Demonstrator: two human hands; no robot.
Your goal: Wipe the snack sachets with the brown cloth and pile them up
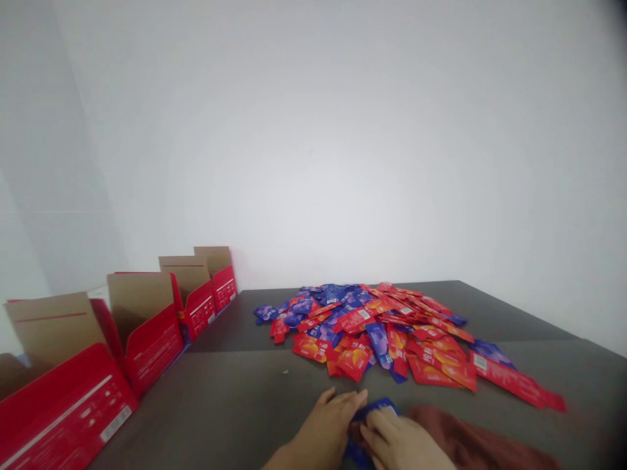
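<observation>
Near the table's front edge, both hands are close together around a blue packet (385, 405). My left hand (329, 423) has its fingers closed at the packet's left side. My right hand (396, 437) has its fingers curled over the packet, covering much of it. Just beyond the hands lies a wide heap of red-orange packets (434, 365) and blue-purple packets (379, 341). A brown cloth (473, 440) lies beside my right hand, partly behind it.
A row of open red cardboard boxes (154, 356) with raised brown flaps runs along the left side of the dark table (230, 385). A red packet strip (514, 382) sticks out to the right. A pale wall stands behind.
</observation>
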